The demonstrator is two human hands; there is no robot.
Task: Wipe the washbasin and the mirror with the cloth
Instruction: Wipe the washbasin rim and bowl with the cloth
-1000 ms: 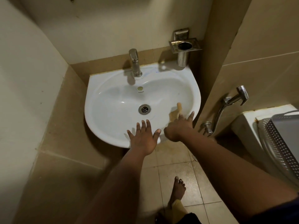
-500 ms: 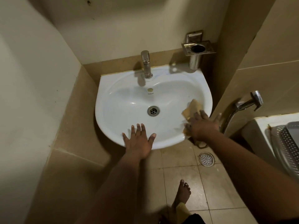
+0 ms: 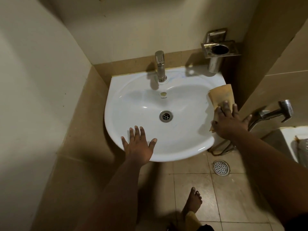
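White porcelain shows under both my hands: the washbasin [image 3: 141, 104] is where the work is, and the change is in the cloth [image 3: 221, 97]. A second ago I had it bunched down by the basin's front-right lip; now my right hand [image 3: 228, 124] has carried it up along the basin's right rim, and it lies spread flat there, its far end reaching toward the back-right corner of the basin below the steel holder [image 3: 218, 50]. My right fingers [image 3: 225, 107] lie straight and pressed flat on the cloth's near end, pushing it along rather than clutching it. My left hand [image 3: 138, 144] has stayed where it was, fingers splayed wide and flat on the basin's front edge, holding nothing, bracing me. By my reckoning the right rim is being wiped front to back; the ledge around the tap [image 3: 160, 65], the bowl around the drain [image 3: 166, 116] and the left rim are likely yet to do. No mirror is in view above the basin, so that half of the job appears not yet begun.
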